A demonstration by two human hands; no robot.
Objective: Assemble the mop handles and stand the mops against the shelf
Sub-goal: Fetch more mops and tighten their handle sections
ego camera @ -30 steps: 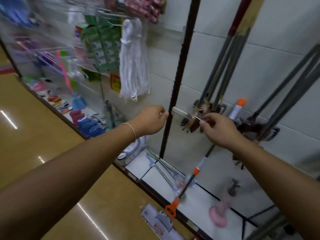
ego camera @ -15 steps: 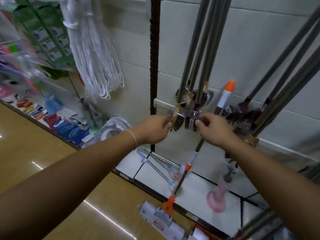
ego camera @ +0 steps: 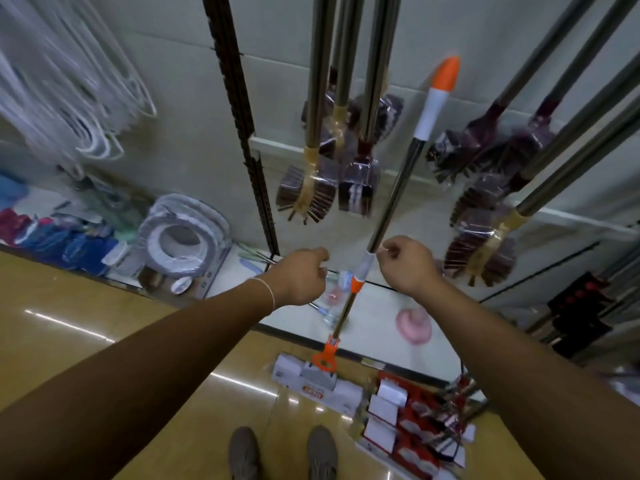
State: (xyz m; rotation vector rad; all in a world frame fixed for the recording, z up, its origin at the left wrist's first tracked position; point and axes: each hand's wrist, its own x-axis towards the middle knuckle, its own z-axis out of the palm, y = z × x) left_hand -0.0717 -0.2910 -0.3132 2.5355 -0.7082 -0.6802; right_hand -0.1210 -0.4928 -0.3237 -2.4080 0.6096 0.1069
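From the head camera I look down over both forearms toward the shelf (ego camera: pixel 433 351), whose pale base ledge runs across in front of me. The assembled mop (ego camera: pixel 398 188) stands leaning against it: its metal handle rises from an orange bracket (ego camera: pixel 325 358) at the mop head (ego camera: pixel 311 382) on the tan floor, passes an orange-and-white collar (ego camera: pixel 358 275) between my hands, and ends in a white grip with an orange tip high up. My left hand (ego camera: pixel 301 277) is just left of the handle, fingers curled loosely inward, and I see nothing in them; it looks apart from the pole. My right hand (ego camera: pixel 403 263) sits just right of the handle at the collar, fingers curled with thumb and forefinger close together beside the metal; I cannot tell whether they touch the pole or pinch anything. Behind hang wrapped brushes (ego camera: pixel 306 199) on metal poles, with more on the right. A black slotted upright (ego camera: pixel 239 116) divides the wall panel. White hangers (ego camera: pixel 79 98) blur at upper left, a packaged toilet seat (ego camera: pixel 183 237) lies at the left, and a pink plunger (ego camera: pixel 414 323) rests on the ledge. Red-and-white boxed mop heads (ego camera: pixel 408 424) lie on the floor near my shoes (ego camera: pixel 284 452).
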